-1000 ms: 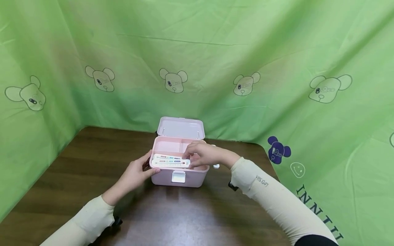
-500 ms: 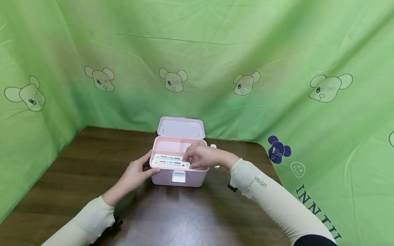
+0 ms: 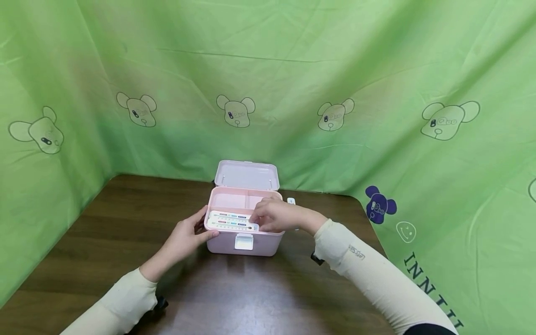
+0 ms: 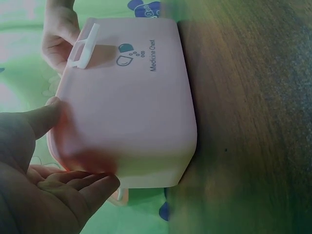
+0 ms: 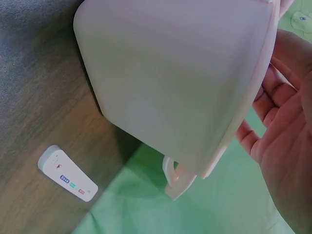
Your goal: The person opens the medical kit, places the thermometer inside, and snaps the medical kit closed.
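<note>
Two flat white plastic-looking strips (image 3: 231, 225) lay front-side in the pale pink plastic box (image 3: 224, 244). Left hand (image 3: 186, 234) gripped its corner; right hand (image 3: 279, 215) was at their right ends, hold untellable. Uneven pinching could have tipped one askew.

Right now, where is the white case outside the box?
The white case lies on the table right of the box, partly hidden by the right hand in the head view, lower left in the right wrist view.
</note>
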Tool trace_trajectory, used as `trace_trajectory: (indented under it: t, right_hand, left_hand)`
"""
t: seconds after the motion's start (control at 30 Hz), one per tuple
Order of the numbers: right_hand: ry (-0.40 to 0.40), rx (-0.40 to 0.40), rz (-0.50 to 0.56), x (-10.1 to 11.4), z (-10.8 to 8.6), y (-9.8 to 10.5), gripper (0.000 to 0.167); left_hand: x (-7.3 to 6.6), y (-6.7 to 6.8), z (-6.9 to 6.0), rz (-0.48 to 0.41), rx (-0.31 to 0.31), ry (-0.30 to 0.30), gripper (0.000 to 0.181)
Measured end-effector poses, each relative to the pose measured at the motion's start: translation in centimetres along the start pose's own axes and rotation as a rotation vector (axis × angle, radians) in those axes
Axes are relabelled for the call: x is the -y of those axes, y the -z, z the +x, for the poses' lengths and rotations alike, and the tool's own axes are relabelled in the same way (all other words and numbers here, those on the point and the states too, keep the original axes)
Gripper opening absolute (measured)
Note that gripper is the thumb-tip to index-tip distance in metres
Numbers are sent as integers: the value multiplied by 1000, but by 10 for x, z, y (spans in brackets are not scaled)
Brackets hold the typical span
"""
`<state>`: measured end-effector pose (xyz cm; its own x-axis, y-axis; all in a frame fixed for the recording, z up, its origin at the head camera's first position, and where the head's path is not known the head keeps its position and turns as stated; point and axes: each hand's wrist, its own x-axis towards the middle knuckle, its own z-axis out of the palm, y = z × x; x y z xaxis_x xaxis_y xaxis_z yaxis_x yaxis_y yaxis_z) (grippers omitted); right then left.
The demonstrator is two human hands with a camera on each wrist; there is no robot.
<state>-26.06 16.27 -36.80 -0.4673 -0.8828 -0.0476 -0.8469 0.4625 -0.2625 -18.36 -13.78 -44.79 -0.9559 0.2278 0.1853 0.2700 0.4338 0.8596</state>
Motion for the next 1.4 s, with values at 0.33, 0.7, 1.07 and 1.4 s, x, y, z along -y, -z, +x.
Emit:
trace_trajectory:
  t: [0.33,0.7,1.07,1.4]
  right_hand:
    - [-85,-73,38,-7,-17,6,24]
    - [-168,-313,12,-14,-48,17,26]
    - [-342,-596,89,-25,-78,3,28]
    - [-533,-756,176,-37,-101,-19,29]
  left_hand:
    - [-1,4,2,8,19,13,92]
    - [-5,4,6,43,12,3,91]
    - [-5,1,9,15,7,1,88]
    - [-7,-1,9,71,-34,-16,93]
